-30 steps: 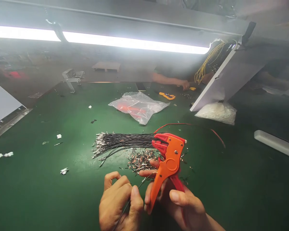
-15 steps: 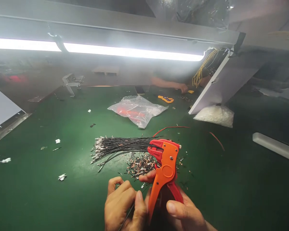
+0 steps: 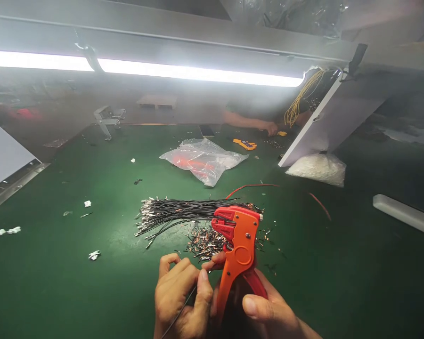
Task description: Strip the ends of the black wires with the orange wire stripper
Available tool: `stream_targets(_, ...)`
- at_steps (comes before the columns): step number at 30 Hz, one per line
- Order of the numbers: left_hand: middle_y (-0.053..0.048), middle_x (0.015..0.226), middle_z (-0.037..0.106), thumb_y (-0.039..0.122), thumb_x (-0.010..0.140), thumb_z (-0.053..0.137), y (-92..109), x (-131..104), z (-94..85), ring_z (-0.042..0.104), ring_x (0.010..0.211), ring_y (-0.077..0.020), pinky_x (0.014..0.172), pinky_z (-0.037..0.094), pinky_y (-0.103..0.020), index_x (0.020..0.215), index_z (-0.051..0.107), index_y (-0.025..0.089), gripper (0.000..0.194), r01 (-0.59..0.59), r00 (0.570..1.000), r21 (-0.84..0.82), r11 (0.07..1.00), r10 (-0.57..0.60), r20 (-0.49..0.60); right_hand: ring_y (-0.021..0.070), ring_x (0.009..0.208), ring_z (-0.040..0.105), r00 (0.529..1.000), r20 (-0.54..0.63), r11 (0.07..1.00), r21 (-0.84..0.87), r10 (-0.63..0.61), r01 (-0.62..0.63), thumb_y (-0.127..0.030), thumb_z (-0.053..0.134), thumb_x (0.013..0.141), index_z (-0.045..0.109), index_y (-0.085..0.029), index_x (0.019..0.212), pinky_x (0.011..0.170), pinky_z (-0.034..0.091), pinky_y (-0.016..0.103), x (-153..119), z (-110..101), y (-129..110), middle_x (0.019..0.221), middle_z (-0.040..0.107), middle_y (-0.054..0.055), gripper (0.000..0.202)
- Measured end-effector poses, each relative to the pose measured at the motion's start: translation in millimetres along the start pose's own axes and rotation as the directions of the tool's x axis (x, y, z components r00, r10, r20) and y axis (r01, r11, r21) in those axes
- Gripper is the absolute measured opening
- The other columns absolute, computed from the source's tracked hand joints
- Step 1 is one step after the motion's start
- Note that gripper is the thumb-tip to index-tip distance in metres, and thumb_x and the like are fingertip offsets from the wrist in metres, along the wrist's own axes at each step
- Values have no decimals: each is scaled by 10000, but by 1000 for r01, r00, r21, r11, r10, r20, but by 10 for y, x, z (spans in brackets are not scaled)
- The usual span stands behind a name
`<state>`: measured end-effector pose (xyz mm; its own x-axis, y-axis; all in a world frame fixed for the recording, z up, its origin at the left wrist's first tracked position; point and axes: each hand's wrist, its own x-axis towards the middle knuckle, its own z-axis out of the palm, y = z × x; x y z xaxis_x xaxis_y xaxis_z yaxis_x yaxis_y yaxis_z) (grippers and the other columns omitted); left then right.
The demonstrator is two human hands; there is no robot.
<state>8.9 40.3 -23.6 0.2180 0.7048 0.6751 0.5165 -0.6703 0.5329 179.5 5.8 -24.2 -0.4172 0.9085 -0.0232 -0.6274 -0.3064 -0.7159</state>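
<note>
My left hand (image 3: 182, 296) is closed, pinching a thin black wire (image 3: 178, 314) that trails down toward the bottom edge. My right hand (image 3: 268, 306) wraps round the handles of orange and red wire strippers (image 3: 240, 254), held upright with the jaws pointing left. A right finger reaches past the handle to the left fingertips, where the wire's end is mostly hidden. Behind the strippers lies a bundle of black wires (image 3: 183, 209) with metal terminals at the left end. Below that bundle sits a pile of cut wire scraps (image 3: 203, 242), black and copper-coloured.
A clear plastic bag (image 3: 205, 160) with red contents lies beyond the bundle, near a yellow hand tool (image 3: 245, 144). White connectors (image 3: 94, 255) are scattered at left. Another person's hand (image 3: 271, 127) rests at the far side. A slanted white panel (image 3: 313, 120) stands at right above a filled bag (image 3: 318, 169).
The strippers have shifted slightly left, and my right finger now meets my left fingertips. The wire end seen between the hands is now mostly covered. The camera view has moved slightly.
</note>
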Motion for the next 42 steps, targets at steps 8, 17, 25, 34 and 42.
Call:
stream_targets(8, 72, 609, 490, 34, 896, 497, 68, 12, 3, 437, 540, -112, 754, 375, -351, 744, 483, 223, 243, 74, 997, -74, 995, -74, -2, 318, 931, 735, 999, 41, 999, -33, 30, -29, -452, 720, 809, 586, -208, 1345, 912, 502, 496, 0, 22, -30, 991, 781, 138, 604)
stream_targets(17, 52, 688, 634, 45, 915, 480, 61, 1, 34, 489, 572, -127, 794, 354, -369, 846, 572, 224, 213, 104, 995, -66, 992, -104, -2, 343, 960, 734, 999, 1, 997, -57, 52, -52, -457, 728, 790, 551, -210, 1394, 929, 497, 527, -16, 9, -36, 1079, 767, 151, 676)
stream_targets(25, 72, 614, 528, 27, 913, 467, 32, -15, 44, 459, 531, -111, 786, 364, -332, 808, 556, 212, 231, 119, 992, -47, 992, -121, -43, 301, 849, 742, 1000, 22, 995, -99, -9, 11, -450, 707, 824, 489, -210, 1446, 853, 531, 478, 9, -23, -3, 1082, 772, 143, 701)
stream_targets(34, 54, 657, 548, 28, 921, 454, 61, -20, 89, 464, 577, -137, 693, 376, -304, 831, 567, 222, 242, 120, 987, -100, 988, -130, -96, 287, 940, 701, 991, -110, 997, 15, -72, 74, -336, 731, 824, 414, -287, 1478, 777, 556, 420, -40, -30, -12, 1218, 712, 114, 729)
stream_targets(42, 38, 657, 576, 54, 955, 447, -28, -38, 37, 538, 624, -119, 637, 414, -245, 778, 533, 219, 257, 135, 990, -107, 985, -139, -34, 288, 917, 728, 996, -52, 997, 17, -73, 74, -359, 746, 827, 343, -279, 1507, 749, 570, 408, -23, -85, 57, 1109, 742, 109, 794)
